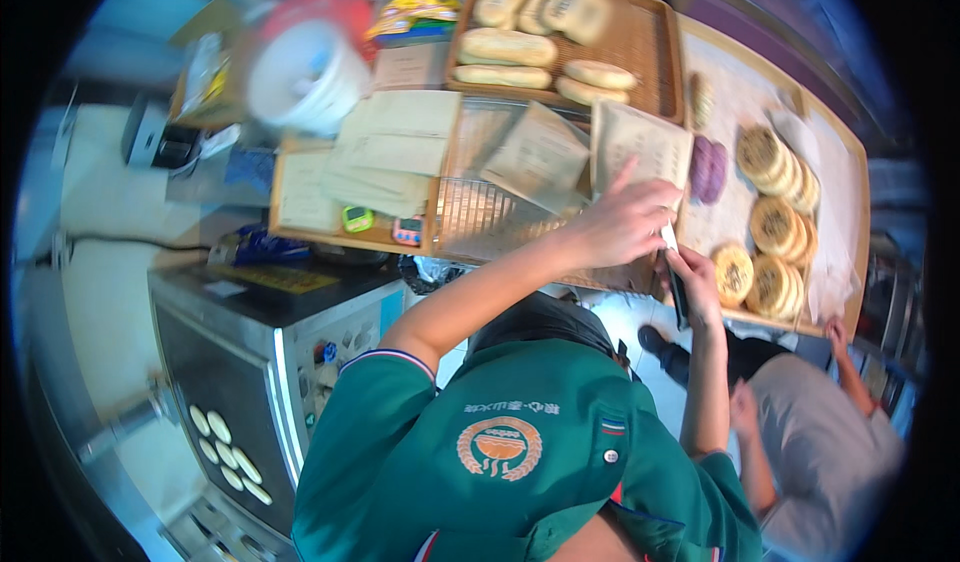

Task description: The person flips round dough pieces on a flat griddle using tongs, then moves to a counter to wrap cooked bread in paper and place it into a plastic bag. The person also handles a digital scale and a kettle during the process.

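My left hand [628, 224] is at the lower edge of a printed paper bag [645, 145], its fingers bent against the paper. What lies under those fingers is hidden. Just right of it, my right hand [697, 280] grips a slim tool with a black lower part [680, 302] and a pale upper end; its exact kind is unclear. A second paper bag [537, 157] lies to the left on a wire rack [470, 217]. Beside the held bag sit purple buns [708, 170] on a paper-lined tray [725, 72].
Long breads [508, 48] fill part of a brown tray [655, 52] at the back. Round flatbreads [772, 224] stand stacked at right. Flat paper bags [395, 137], two small timers [357, 219] and a white bucket [305, 77] are left. Another person [820, 442] is at lower right.
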`<state>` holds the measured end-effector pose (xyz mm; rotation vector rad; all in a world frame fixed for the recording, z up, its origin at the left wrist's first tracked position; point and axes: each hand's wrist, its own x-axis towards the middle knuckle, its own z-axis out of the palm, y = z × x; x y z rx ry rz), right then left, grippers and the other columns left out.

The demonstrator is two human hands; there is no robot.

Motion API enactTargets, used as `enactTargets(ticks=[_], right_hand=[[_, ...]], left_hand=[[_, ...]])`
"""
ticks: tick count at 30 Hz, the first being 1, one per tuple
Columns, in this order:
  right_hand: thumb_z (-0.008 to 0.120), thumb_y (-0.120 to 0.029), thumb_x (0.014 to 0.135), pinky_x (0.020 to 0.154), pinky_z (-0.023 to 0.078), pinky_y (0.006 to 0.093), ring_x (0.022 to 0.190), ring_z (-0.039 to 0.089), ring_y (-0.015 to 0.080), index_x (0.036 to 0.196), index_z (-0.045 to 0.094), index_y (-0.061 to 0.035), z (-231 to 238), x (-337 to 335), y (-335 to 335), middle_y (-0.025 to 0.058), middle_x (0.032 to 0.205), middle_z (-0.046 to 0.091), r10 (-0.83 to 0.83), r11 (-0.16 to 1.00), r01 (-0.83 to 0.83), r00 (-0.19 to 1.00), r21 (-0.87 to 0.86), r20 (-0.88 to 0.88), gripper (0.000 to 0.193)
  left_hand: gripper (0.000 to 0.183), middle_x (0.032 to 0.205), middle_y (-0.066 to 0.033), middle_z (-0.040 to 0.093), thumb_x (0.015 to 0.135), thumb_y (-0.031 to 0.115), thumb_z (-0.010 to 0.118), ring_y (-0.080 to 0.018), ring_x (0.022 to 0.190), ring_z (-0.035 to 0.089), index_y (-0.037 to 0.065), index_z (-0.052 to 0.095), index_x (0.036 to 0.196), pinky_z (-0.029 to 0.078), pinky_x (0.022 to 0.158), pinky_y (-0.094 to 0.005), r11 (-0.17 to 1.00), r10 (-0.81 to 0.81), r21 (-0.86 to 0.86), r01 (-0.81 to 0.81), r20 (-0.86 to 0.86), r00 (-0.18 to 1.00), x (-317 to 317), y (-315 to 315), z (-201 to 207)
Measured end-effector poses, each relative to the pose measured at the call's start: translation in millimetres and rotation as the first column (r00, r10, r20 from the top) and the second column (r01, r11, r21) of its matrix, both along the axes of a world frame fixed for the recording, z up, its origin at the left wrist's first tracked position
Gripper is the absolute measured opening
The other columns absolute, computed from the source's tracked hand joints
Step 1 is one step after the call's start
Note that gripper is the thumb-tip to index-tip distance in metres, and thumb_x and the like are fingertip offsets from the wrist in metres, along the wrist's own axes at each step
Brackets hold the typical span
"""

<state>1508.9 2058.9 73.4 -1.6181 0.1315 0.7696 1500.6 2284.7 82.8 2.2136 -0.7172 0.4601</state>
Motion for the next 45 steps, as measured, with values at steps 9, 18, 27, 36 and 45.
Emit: enactTargets(ticks=[9,18,27,36,45], right_hand=[[0.055,-0.028,0.096,0.052,0.051,0.0243,0.057,0.062,0.0134,0.098,0.059,0.0060,35,-11,-9,0.0128,0.081,0.066,0.035,0.995,-0.011,0.973,0.103,-0.228,0.034],[0.066,-0.017,0.089,0.056,0.048,0.0229,0.062,0.058,0.0081,0.107,0.065,0.0022,61,-86,-125,0.0023,0.075,0.064,-0.136,0.881,0.200,0.975,-0.429,0.176,0.026],[0.068,-0.025,0.081,0.068,0.049,0.0438,0.078,0.064,0.0362,0.101,0.063,-0.0058,94,-29,-186,0.0165,0.079,0.066,0.454,0.187,0.051,0.881,-0.981,0.132,0.028],[0.079,-0.028,0.073,0.067,0.052,0.0353,0.075,0.066,0.0246,0.093,0.070,-0.0022,103,146,-208,0.0113,0.081,0.069,0.665,-0.063,-0.309,0.696,-0.949,-0.270,0.034],[0.079,-0.031,0.073,0.057,0.051,0.0303,0.065,0.066,0.0173,0.086,0.069,-0.0001,67,239,-200,0.0071,0.074,0.068,0.615,-0.128,-0.760,0.442,-0.637,-0.652,0.034]], left_hand=[[0.015,0.093,-0.0154,0.063,0.082,0.008,0.063,-0.0241,0.083,0.062,0.000,0.063,0.095,0.050,0.078,-0.0359,0.025,0.992,0.241,-0.970,-0.123,-0.005,-185,404,-122],[0.052,0.102,-0.0249,0.058,0.079,0.006,0.060,-0.0412,0.098,0.058,-0.004,0.047,0.128,0.049,0.084,-0.0483,0.238,0.963,0.778,-0.582,-0.113,0.244,-207,441,-151],[0.037,0.102,-0.0234,0.063,0.088,0.021,0.056,-0.0369,0.092,0.063,-0.002,0.058,0.117,0.052,0.078,-0.0466,0.101,0.994,0.798,-0.595,-0.055,0.095,-201,443,-156],[0.030,0.088,-0.0237,0.065,0.092,0.025,0.044,-0.0423,0.073,0.062,-0.001,0.059,0.094,0.049,0.065,-0.0495,-0.353,0.932,0.252,-0.901,0.175,-0.316,-224,416,-87],[0.016,0.086,-0.0160,0.059,0.094,0.010,0.047,-0.0263,0.075,0.056,-0.002,0.056,0.099,0.047,0.069,-0.0366,0.264,0.952,-0.139,-0.954,0.197,0.235,-144,242,4]])
